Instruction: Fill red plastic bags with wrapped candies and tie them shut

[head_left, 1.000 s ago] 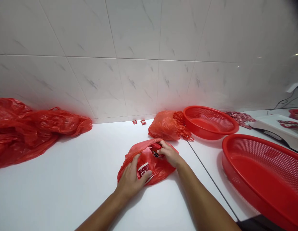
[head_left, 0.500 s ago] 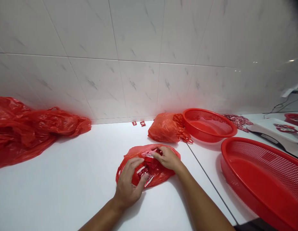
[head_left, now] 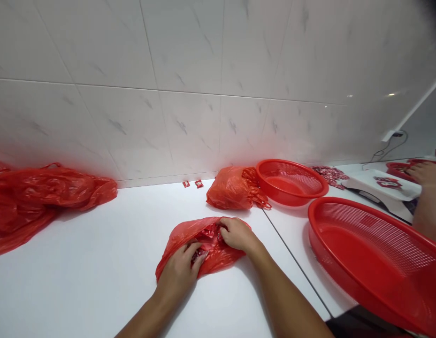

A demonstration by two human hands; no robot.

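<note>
A thin red plastic bag (head_left: 175,256) lies flat and crumpled on the white counter (head_left: 98,263) in front of me. My left hand (head_left: 177,272) grips its near side, fingers curled into the opening around dark red contents. My right hand (head_left: 237,234) presses on its far edge, fingertips over the opening. Small red-and-white packets (head_left: 209,233) show between my hands, and the rest are hidden by the plastic and my fingers.
A tied orange-red bag (head_left: 232,190) and two small packets (head_left: 192,184) lie by the tiled wall (head_left: 189,131). Crumpled red bags (head_left: 38,197) lie left. Red mesh baskets (head_left: 290,183) (head_left: 365,249) stand right, near a white-topped scale (head_left: 379,185) and another person's hand (head_left: 427,174).
The whole scene has shifted left in view as my head turned right. Another person's hand has entered at the far right. My hands have closed over the bag's opening, hiding most packets.
</note>
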